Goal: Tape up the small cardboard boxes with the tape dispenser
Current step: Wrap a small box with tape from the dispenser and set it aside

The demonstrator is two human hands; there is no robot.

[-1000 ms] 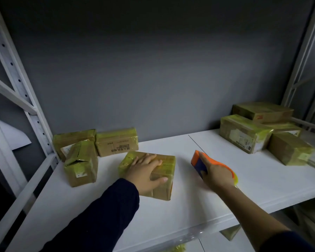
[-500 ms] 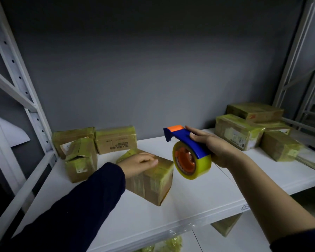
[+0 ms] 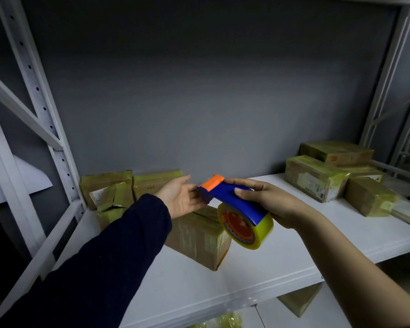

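Now the dispenser is held just above the box, gripped round its blue handle by the right hand. The left hand is spread at its orange tip. The tape end should be drawn out straight and pressed along the seam. One dispenser is counted, one box beneath it, three boxes left of it, and at least four right of it.

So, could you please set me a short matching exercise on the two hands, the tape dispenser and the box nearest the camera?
Things:
1. left hand
2. right hand
3. tape dispenser
4. nearest box

States:
a. resting on the shelf
b. held in the air
c. fingers straight, beside the dispenser's front end
d. curled round the dispenser's handle

Pairs: 1-c; 2-d; 3-b; 4-a
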